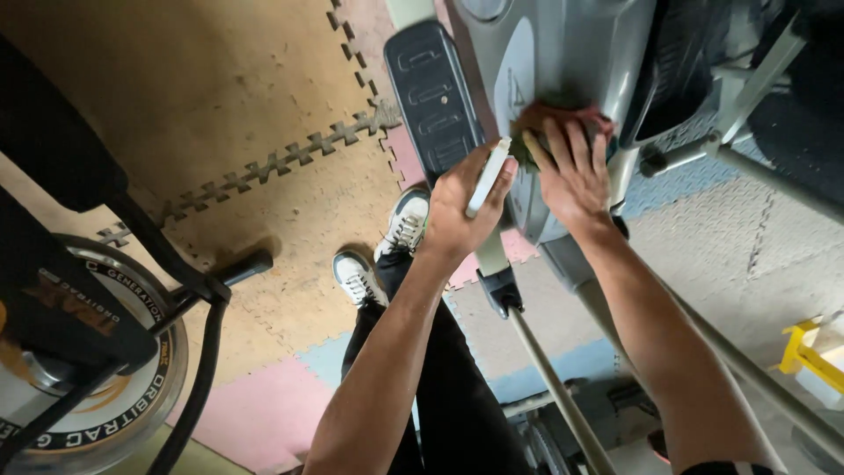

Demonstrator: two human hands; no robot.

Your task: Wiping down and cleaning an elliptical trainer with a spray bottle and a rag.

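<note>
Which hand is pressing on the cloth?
The right hand is: it lies flat on the reddish cloth against the grey exercise machine. The left hand instead grips a pale bar.

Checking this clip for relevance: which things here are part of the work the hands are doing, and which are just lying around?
In hand:
- left hand gripping a pale bar
- right hand pressing a reddish cloth
- grey machine housing under the cloth
- dark foot pedal of the same machine

Lying about:
- black exercise machine with round flywheel
- foam floor mats
- yellow object
</note>
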